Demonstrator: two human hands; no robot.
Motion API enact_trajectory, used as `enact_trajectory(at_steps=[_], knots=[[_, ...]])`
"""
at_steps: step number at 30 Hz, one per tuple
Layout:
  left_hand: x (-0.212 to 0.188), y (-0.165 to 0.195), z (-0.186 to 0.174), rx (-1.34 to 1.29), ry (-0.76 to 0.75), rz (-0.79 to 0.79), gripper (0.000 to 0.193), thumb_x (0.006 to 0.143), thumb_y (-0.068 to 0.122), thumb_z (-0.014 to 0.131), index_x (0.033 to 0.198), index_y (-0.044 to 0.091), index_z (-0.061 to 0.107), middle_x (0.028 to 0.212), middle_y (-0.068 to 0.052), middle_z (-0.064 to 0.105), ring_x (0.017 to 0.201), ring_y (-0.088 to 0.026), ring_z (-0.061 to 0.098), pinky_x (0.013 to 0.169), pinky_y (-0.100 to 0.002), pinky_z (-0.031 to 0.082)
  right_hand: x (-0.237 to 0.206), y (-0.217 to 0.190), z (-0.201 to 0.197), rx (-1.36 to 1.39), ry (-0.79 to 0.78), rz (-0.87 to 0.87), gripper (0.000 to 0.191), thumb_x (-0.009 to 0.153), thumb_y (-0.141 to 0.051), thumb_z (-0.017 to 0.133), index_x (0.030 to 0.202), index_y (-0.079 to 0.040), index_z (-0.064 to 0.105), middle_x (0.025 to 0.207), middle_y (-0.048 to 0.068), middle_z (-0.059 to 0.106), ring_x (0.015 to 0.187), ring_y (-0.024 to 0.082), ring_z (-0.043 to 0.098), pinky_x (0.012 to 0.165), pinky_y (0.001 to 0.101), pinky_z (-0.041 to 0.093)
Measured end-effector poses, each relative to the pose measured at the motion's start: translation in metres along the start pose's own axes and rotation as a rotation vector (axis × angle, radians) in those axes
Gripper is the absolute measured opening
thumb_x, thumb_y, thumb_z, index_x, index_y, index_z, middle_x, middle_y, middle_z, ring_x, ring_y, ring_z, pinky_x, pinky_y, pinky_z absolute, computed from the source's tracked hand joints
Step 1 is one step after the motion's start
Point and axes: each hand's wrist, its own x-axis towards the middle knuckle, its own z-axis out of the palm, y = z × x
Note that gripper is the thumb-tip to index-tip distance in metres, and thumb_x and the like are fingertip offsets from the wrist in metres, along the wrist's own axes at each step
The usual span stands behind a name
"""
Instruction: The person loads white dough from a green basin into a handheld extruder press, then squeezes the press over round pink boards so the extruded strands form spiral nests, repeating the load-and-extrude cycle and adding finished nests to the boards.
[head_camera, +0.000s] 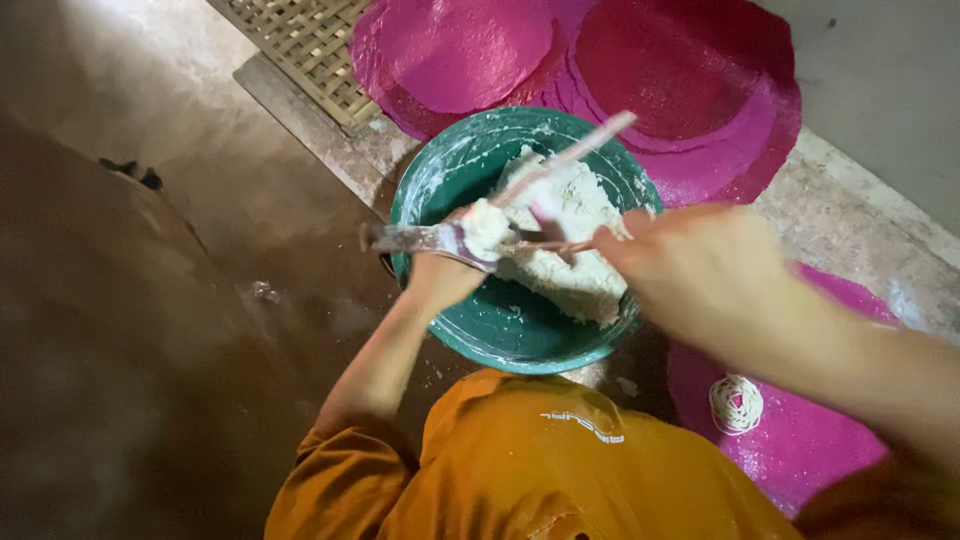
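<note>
A lumpy white dough mass (560, 250) is heaped in a teal bowl (480, 330), just beyond both hands. A flat metal blade (415, 238), dough-coated at its tip, is gripped by the left hand (440, 280). The right hand (690, 265) is motion-blurred, closed on a thin pink stick (570, 155). Pink round sheets (680, 70) are cut off above; a pale coiled ring (736, 403) lies near the right forearm.

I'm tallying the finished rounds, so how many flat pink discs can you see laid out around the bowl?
3 at least: one flat pink disc above the teal plastic bowl at left, another at right, a third beside the person's lap. The upper ones overlap, so more may lie hidden.
</note>
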Motion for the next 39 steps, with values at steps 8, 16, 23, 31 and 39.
enact_trajectory(at_steps=[8, 16, 23, 31, 39], knots=[[0.014, 0.034, -0.015, -0.219, 0.089, 0.131, 0.055, 0.078, 0.02, 0.074, 0.131, 0.009, 0.063, 0.137, -0.013, 0.064, 0.122, -0.034, 0.063, 0.103, -0.042, 0.053, 0.032, -0.044, 0.051, -0.091, 0.185, -0.118, 0.021, 0.08, -0.021, 0.064, 0.097, -0.008, 0.067, 0.075, 0.007, 0.067, 0.057, 0.022, 0.069, 0.052, 0.0331, 0.056], [0.012, 0.025, -0.04, 0.031, 0.147, -0.132, 0.06, 0.087, 0.033, 0.083, 0.137, 0.007, 0.062, 0.112, -0.012, 0.068, 0.095, -0.029, 0.069, 0.085, -0.039, 0.059, -0.006, 0.009, -0.006, 0.033, -0.04, 0.107, 0.023, 0.089, -0.02, 0.059, 0.11, -0.022, 0.068, 0.081, 0.002, 0.068, 0.058, 0.024, 0.07, 0.045, 0.0393, 0.054], [0.019, 0.032, -0.035, 0.07, 0.212, 0.067, 0.051, 0.084, 0.025, 0.079, 0.13, 0.013, 0.062, 0.135, -0.009, 0.067, 0.114, -0.029, 0.066, 0.095, -0.038, 0.056, 0.008, 0.019, -0.004, 0.11, -0.081, 0.058, 0.027, 0.085, -0.014, 0.059, 0.11, -0.022, 0.068, 0.08, 0.003, 0.069, 0.06, 0.028, 0.07, 0.047, 0.0434, 0.054], [0.017, 0.026, -0.015, -0.214, 0.13, -0.02, 0.059, 0.083, 0.026, 0.081, 0.135, 0.008, 0.06, 0.134, -0.012, 0.064, 0.123, -0.031, 0.063, 0.103, -0.04, 0.05, 0.041, -0.035, 0.039, -0.004, 0.149, -0.094, 0.021, 0.084, -0.021, 0.063, 0.101, -0.009, 0.068, 0.077, 0.006, 0.069, 0.058, 0.023, 0.071, 0.051, 0.0366, 0.056], [0.021, 0.013, -0.021, -0.219, 0.416, -0.293, 0.043, 0.092, 0.027, 0.074, 0.129, 0.008, 0.062, 0.128, -0.014, 0.066, 0.118, -0.034, 0.067, 0.103, -0.044, 0.055, 0.02, -0.014, 0.08, 0.716, 0.456, 0.209, 0.038, 0.094, -0.012, 0.066, 0.132, -0.01, 0.067, 0.098, 0.019, 0.074, 0.073, 0.035, 0.073, 0.062, 0.0424, 0.056]])
